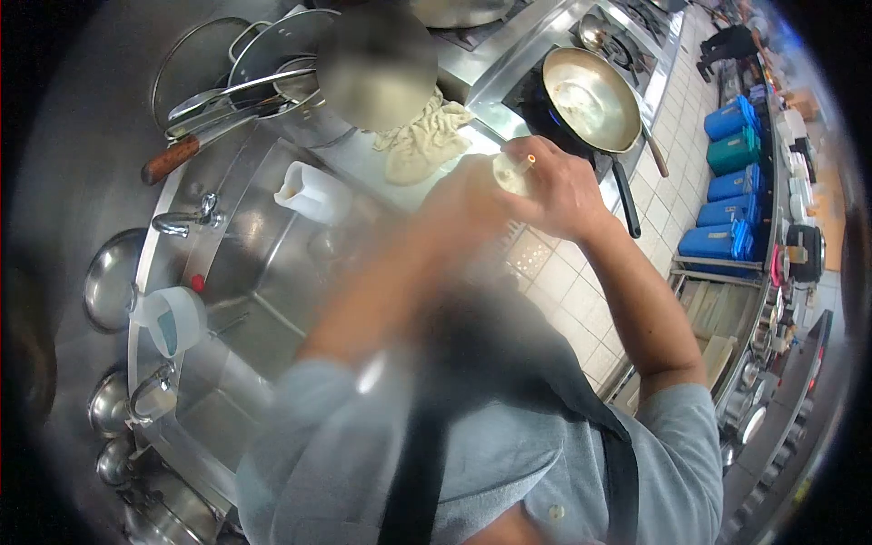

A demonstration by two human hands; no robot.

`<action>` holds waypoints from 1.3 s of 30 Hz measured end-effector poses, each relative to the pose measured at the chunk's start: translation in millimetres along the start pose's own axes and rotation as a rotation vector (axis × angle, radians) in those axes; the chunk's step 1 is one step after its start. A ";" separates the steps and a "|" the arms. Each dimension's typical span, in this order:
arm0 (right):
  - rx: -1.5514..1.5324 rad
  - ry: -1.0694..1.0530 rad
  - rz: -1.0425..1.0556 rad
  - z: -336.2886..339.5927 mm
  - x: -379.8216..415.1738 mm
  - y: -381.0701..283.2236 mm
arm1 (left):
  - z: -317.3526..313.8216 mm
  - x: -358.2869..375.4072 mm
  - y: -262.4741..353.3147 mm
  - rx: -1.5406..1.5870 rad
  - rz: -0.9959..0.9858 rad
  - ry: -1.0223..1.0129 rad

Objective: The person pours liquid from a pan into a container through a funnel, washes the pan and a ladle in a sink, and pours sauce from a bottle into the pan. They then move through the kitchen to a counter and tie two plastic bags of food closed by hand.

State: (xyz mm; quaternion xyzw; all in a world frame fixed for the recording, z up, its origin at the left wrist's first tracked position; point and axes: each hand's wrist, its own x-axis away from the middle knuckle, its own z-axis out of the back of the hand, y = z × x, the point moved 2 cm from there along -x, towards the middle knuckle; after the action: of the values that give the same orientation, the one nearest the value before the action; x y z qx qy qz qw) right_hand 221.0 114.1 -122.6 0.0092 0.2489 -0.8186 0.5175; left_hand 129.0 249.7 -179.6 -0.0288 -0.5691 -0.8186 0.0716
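Note:
My right hand [565, 193] is curled around a small pale round container [510, 173], held in front of me above the counter edge. A thin stick with an orange tip [530, 160] pokes up beside the fingers. My left hand [461, 204] is smeared by motion and meets the container from the left; its grip cannot be made out. Both forearms reach up from my grey shirt and dark apron.
A steel wok [590, 98] sits on a lit burner just beyond my hands. A crumpled cloth [422, 136], a white jug [313, 193], a deep steel sink [263, 272] with a tap [186, 220], and pans and lids [272, 54] lie left. Blue bins [731, 182] line the tiled floor at right.

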 end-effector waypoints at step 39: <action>-1.272 -0.056 -0.306 -34.4 -18.4 -11.5 | 30.2 18.7 -13.1 0.227 0.082 0.246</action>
State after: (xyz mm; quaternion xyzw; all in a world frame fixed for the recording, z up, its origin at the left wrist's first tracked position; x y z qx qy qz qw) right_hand 211.4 147.9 -143.1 -0.3555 0.6693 -0.5761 0.3061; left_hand 107.5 280.9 -178.8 0.0569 -0.6433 -0.7427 0.1769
